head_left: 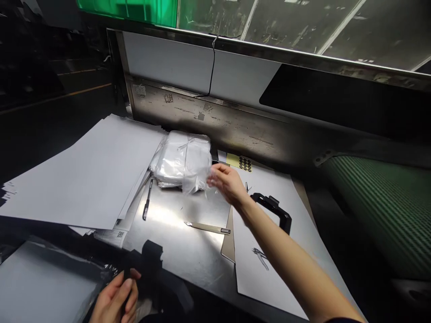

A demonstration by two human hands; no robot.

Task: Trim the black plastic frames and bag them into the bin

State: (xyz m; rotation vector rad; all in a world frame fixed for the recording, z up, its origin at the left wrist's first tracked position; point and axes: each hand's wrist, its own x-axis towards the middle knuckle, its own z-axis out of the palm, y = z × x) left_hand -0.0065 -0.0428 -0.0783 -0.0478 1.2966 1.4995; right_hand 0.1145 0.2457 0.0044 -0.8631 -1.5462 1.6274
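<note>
Clear plastic, glossy: bag stack (168, 157) on steel bench (175, 255), far side, just right of the white sheets (87, 170). R hand (229, 181) reaches over w/ arm extended, thumb & fingertips pinching a loose bag edge (197, 181) at the stack's near R corner; blurred there. Corner prob. chosen b/c it's the part nearest that hand, & a fingertip grip suits thin film.

L hand (117, 298) low, near body, fingers curled w/ thumb against them; dark area beside it, so can't tell what, if anything, is held. Plastic-wrapped sheet (40, 278) lies just L of it.

Knife (208, 228) in front of stack, blade end L, handle R; prob. so R hand can take it by the handle. Pen (147, 199) betw. sheets & stack front.

Blk frame (272, 204) & nippers (261, 258) sit on white board (249, 233), R side; board maybe there to save parts from scratches.
</note>
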